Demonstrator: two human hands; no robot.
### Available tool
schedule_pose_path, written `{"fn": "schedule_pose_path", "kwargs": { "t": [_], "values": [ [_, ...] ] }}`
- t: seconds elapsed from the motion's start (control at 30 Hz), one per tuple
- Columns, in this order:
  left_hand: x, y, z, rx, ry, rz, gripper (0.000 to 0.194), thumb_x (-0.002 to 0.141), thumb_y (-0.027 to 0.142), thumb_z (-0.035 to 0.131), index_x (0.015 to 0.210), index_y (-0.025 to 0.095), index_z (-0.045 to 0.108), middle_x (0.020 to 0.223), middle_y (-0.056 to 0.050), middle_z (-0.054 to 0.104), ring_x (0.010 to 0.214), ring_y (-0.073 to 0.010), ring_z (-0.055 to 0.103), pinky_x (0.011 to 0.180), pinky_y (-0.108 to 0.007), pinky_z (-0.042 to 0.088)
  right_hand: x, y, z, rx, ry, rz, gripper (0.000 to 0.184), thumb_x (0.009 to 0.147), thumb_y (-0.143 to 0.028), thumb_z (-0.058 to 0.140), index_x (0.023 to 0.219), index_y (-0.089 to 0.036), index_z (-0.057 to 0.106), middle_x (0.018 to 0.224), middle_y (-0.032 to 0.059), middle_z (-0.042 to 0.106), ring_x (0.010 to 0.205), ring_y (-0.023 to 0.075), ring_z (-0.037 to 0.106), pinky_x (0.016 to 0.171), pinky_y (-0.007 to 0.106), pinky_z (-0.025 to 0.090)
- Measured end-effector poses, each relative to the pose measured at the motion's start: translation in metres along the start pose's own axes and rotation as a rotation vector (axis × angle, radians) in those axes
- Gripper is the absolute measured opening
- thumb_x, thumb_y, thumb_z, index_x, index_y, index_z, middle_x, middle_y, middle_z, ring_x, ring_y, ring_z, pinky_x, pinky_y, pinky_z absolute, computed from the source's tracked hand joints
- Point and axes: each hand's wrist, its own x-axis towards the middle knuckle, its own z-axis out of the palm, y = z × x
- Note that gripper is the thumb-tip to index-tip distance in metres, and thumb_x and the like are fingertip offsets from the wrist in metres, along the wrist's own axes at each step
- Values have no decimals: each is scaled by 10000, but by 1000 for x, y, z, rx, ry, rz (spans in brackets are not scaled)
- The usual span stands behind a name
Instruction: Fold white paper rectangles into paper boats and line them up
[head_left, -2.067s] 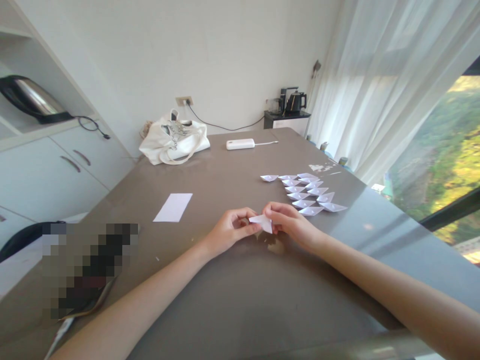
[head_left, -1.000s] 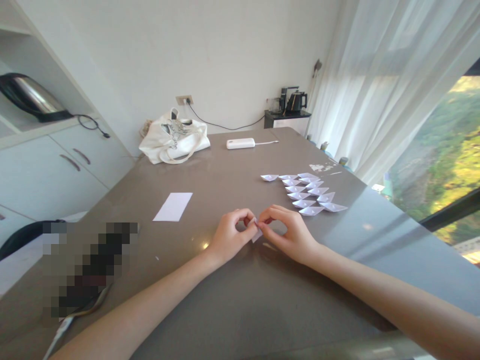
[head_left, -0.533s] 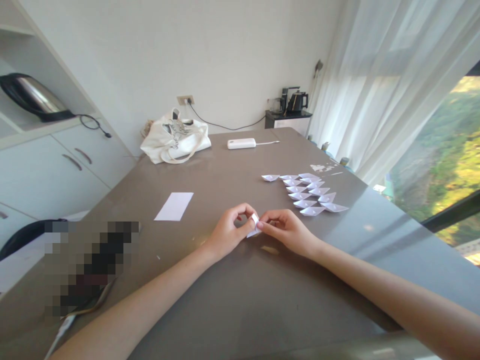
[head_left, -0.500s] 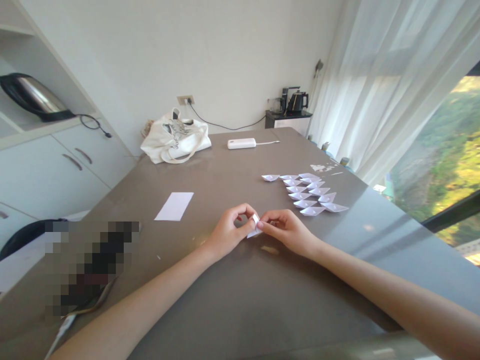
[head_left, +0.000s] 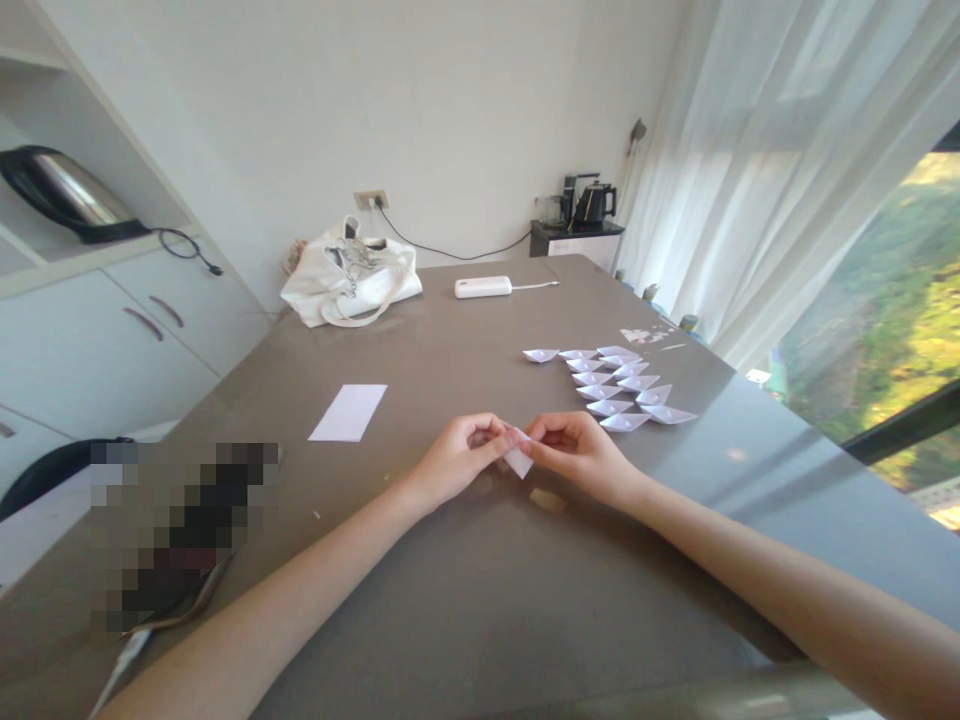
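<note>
Between my two hands is a small folded piece of white paper (head_left: 520,461), held above the table with one corner pointing down. My left hand (head_left: 472,448) pinches its upper left edge between thumb and fingers. From the other side my right hand (head_left: 574,450) grips it the same way, thumb close to the left thumb. The fingertips cover the upper part of the paper. Beyond my right hand, several white paper boats (head_left: 607,408) sit grouped in slanting rows. Left of my hands lies flat white paper (head_left: 349,412).
The brown table (head_left: 450,600) carries a white cloth bag (head_left: 352,275) and a white power bank (head_left: 484,288) with a short cable at the far side. A pixelated dark object (head_left: 187,540) with a cable (head_left: 124,665) lies at the left. A window (head_left: 885,300) is on the right.
The folded paper has turned in my fingers; its corner now points down toward me. My thumbs have come closer together. The boats and the flat paper have stayed put.
</note>
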Motion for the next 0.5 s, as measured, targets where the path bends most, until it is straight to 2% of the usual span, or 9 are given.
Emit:
{"fn": "schedule_pose_path", "kwargs": {
  "t": [0.1, 0.23, 0.3, 0.4, 0.5],
  "values": [
    [1, 0, 2, -79, -31, -47, 327, 765, 439, 653, 753, 121, 580, 724, -12, 598, 685, -119, 566, 647, -228, 461, 0, 2, -1, -53, 56, -80, 286, 786, -387, 656, 663, -133, 611, 848, 52, 592, 704, 118, 577, 636, 230, 478],
    [1, -2, 1, -74, 67, 12, 303, 702, 375, 732, 743, 120, 575, 708, -1, 610, 638, -94, 566, 635, -210, 465, 1, 4, -2, -112, 93, -77, 264, 755, -390, 686, 710, -132, 658, 972, 88, 571, 768, 140, 615, 693, 261, 522],
    [1, -3, 1, -58, 97, 32, 294, 698, 360, 739, 759, 123, 575, 728, -9, 629, 656, -100, 587, 638, -208, 473, 3, 5, -2, -88, 114, -40, 270, 730, -396, 710, 798, -140, 657, 962, 84, 600, 749, 145, 630, 680, 270, 531],
    [0, -3, 2, -9, 125, 60, 288, 704, 349, 739, 803, 126, 586, 787, -34, 663, 714, -117, 622, 670, -213, 488, 5, 6, -3, -3, 115, 48, 378, 703, -412, 733, 952, -149, 624, 871, 61, 655, 667, 137, 635, 627, 269, 535],
    [-2, -2, 5, 23, 159, 72, 294, 697, 350, 746, 814, 129, 590, 793, -41, 671, 722, -127, 635, 666, -216, 495, 6, 7, -4, 36, 56, 128, 387, 702, -449, 720, 899, -124, 650, 739, 50, 672, 628, 138, 632, 601, 258, 530]
  ]
}}
